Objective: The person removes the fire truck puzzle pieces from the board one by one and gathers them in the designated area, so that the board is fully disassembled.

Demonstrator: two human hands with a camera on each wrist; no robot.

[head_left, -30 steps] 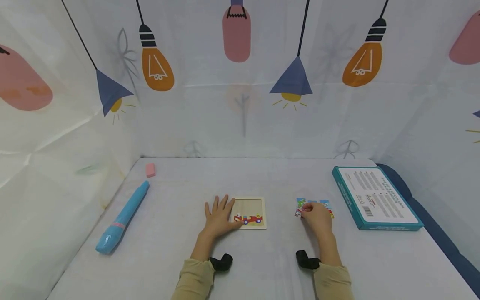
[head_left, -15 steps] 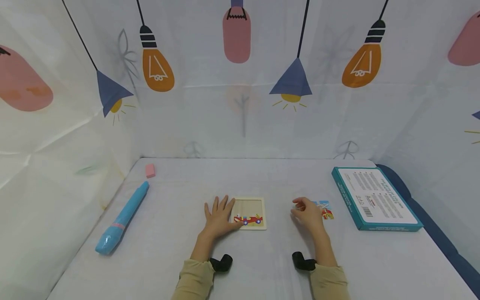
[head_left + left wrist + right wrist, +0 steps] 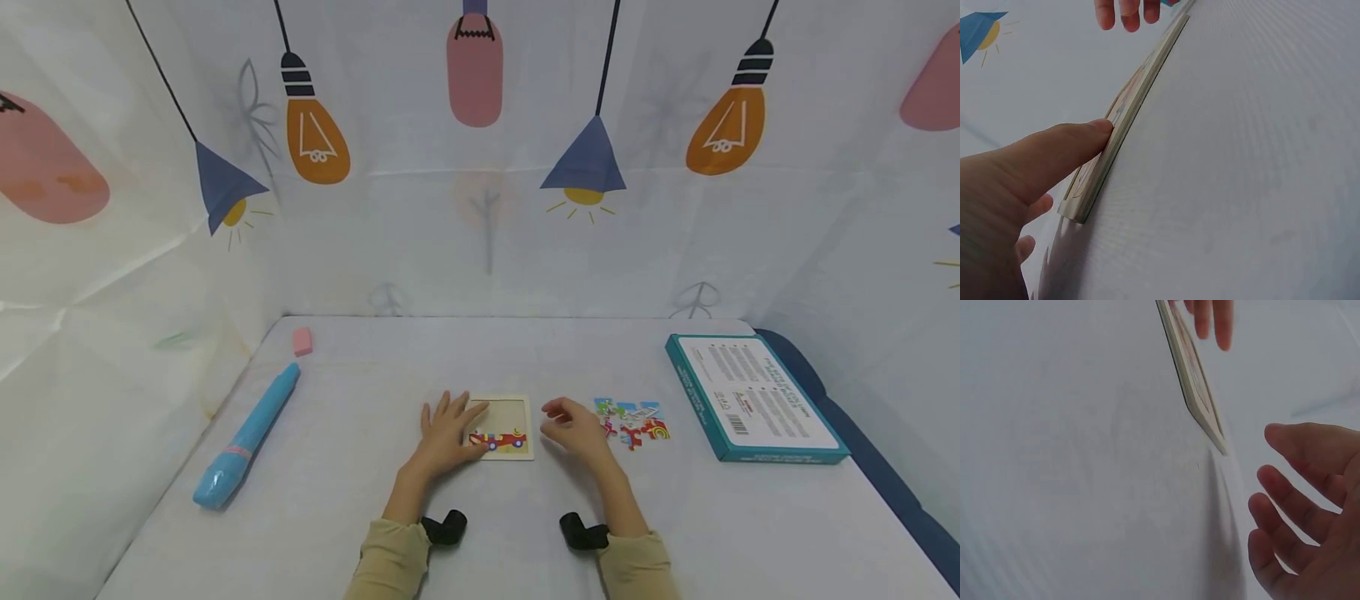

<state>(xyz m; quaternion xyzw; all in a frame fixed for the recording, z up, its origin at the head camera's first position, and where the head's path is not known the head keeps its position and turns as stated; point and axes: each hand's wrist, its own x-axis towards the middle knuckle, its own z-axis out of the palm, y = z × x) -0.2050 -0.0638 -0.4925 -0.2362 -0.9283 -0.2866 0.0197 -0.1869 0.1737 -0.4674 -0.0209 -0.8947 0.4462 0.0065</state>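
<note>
A wooden jigsaw tray [image 3: 510, 412] lies on the table, with a strip of pieces showing a red vehicle [image 3: 506, 439] along its near side. My left hand [image 3: 442, 437] rests at the tray's left side, fingers spread. In the left wrist view its thumb [image 3: 1079, 140] presses on the near edge of the tray. Just right of the tray hovers my right hand [image 3: 579, 429], fingers loosely bent. The right wrist view shows its thumb apart from the fingers [image 3: 1272, 534] and nothing between them. Several loose jigsaw pieces [image 3: 637, 421] lie together right of that hand.
A teal-edged box [image 3: 753, 396] lies at the right of the white table. On the left are a long blue wrapped object [image 3: 247, 437] and a small pink block [image 3: 302, 341]. A printed cloth [image 3: 420, 242] hangs behind the table.
My right hand has moved left from the loose pieces to beside the tray, uncovering them. The left hand's fingers have shifted slightly while it stays at the tray.
</note>
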